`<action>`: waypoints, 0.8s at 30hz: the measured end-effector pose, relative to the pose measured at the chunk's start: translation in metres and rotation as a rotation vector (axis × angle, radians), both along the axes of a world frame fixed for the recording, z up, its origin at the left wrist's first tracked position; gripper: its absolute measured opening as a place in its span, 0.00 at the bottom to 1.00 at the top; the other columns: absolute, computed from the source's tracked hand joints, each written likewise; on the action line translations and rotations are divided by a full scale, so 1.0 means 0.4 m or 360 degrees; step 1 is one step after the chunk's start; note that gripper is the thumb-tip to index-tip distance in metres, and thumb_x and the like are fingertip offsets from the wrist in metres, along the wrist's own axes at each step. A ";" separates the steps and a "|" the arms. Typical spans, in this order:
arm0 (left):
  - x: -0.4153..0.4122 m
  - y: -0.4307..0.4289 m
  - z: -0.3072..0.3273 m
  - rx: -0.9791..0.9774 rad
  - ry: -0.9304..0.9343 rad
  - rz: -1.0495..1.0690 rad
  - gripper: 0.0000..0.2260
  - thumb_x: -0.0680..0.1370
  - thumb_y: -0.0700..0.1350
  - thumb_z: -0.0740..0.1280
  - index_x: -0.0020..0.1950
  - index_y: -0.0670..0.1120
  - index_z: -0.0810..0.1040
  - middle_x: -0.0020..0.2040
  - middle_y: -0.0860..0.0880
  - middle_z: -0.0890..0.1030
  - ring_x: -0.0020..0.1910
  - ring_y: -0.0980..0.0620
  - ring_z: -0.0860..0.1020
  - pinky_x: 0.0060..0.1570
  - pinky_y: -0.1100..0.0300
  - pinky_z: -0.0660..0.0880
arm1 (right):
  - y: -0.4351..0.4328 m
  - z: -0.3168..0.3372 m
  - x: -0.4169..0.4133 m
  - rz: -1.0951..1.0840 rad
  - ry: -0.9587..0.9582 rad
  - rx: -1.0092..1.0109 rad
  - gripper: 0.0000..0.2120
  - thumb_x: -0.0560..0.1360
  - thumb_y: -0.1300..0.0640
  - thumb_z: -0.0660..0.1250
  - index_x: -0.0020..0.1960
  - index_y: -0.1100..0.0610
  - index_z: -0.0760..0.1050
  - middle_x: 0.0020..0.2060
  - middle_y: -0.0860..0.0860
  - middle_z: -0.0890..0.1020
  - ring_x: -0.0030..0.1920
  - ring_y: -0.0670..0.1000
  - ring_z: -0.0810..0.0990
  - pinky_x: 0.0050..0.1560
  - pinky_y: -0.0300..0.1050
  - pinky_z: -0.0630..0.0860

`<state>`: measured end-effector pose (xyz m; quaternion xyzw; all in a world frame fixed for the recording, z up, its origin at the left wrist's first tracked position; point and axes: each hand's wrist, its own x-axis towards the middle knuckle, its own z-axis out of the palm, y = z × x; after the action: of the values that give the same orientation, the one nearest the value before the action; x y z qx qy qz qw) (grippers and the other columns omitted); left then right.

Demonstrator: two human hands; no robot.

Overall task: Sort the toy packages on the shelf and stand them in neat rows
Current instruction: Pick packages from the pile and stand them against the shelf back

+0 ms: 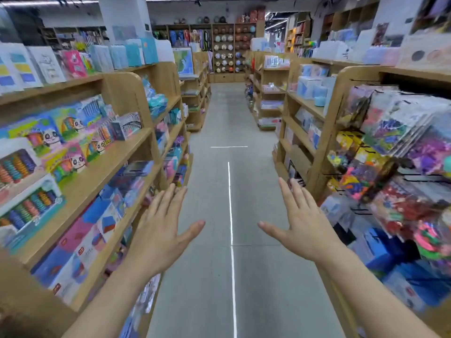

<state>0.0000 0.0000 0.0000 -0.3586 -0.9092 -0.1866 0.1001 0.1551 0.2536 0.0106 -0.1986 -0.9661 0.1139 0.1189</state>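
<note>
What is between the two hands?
In the head view, just grey floor with a white line between the left hand and right hand.

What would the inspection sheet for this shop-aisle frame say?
Surface: wooden shelf, left of the aisle, stocked.
Job's things: panda toy boxes lean in overlapping rows on that shelf; neither hand touches them.
Clutter: nothing seen.
Hands: left hand and right hand open, fingers spread, over the aisle, holding nothing.
Cables: nothing seen.
Surroundings: grey floor with white line; bagged toys at right; ball display at far end.
</note>
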 end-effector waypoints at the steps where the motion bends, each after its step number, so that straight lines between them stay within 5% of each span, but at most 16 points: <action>1: -0.038 0.022 0.006 0.0079 -0.0075 0.0004 0.40 0.70 0.76 0.43 0.77 0.57 0.43 0.78 0.56 0.44 0.77 0.55 0.44 0.74 0.50 0.50 | 0.011 0.002 -0.040 -0.0009 0.0013 -0.0055 0.47 0.64 0.21 0.46 0.71 0.39 0.26 0.77 0.48 0.39 0.77 0.53 0.42 0.74 0.58 0.53; 4: -0.150 0.097 0.016 0.0303 -0.0237 0.0051 0.38 0.71 0.72 0.55 0.76 0.58 0.47 0.78 0.56 0.51 0.76 0.52 0.52 0.72 0.48 0.57 | 0.073 0.005 -0.162 -0.0024 0.0108 -0.0193 0.47 0.65 0.22 0.51 0.72 0.38 0.28 0.77 0.47 0.41 0.77 0.53 0.48 0.72 0.58 0.58; 7: -0.266 0.189 0.005 0.0585 -0.0350 0.0111 0.37 0.70 0.68 0.64 0.74 0.60 0.53 0.72 0.55 0.63 0.65 0.49 0.69 0.61 0.47 0.71 | 0.163 0.000 -0.291 0.0025 0.0215 -0.0254 0.45 0.68 0.26 0.55 0.74 0.39 0.34 0.77 0.45 0.51 0.74 0.50 0.59 0.67 0.56 0.68; 12: -0.482 0.366 -0.015 0.0808 -0.0436 0.0205 0.30 0.71 0.59 0.70 0.70 0.59 0.63 0.67 0.58 0.70 0.62 0.58 0.70 0.59 0.53 0.73 | 0.373 -0.005 -0.539 0.0024 0.0389 -0.0686 0.33 0.74 0.38 0.61 0.75 0.45 0.53 0.65 0.48 0.73 0.57 0.47 0.76 0.57 0.48 0.75; 16: -0.654 0.503 -0.010 0.0444 -0.0130 0.0233 0.25 0.72 0.57 0.69 0.68 0.56 0.67 0.67 0.57 0.69 0.65 0.56 0.67 0.61 0.55 0.69 | 0.536 0.013 -0.744 0.0068 0.0419 -0.0842 0.27 0.76 0.40 0.58 0.72 0.47 0.61 0.62 0.48 0.75 0.55 0.46 0.76 0.56 0.49 0.76; 20: -0.840 0.633 -0.002 -0.0029 0.0051 0.0288 0.25 0.78 0.58 0.60 0.73 0.53 0.63 0.75 0.51 0.59 0.74 0.52 0.56 0.70 0.53 0.59 | 0.668 0.009 -0.947 0.0160 0.0292 -0.0440 0.26 0.78 0.41 0.56 0.73 0.48 0.59 0.68 0.48 0.69 0.67 0.50 0.68 0.65 0.49 0.68; 24: -1.080 0.748 0.027 0.0075 -0.0029 0.0333 0.24 0.80 0.59 0.55 0.74 0.52 0.62 0.75 0.51 0.61 0.74 0.51 0.58 0.69 0.53 0.59 | 0.765 -0.028 -1.149 0.0259 0.0084 -0.0042 0.31 0.77 0.40 0.57 0.75 0.48 0.51 0.73 0.49 0.59 0.72 0.52 0.58 0.68 0.50 0.64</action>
<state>-0.4319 0.2991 0.0109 -0.2576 -0.9379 -0.1996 0.1192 -0.3045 0.5597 -0.0007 -0.1179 -0.9740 0.1411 0.1320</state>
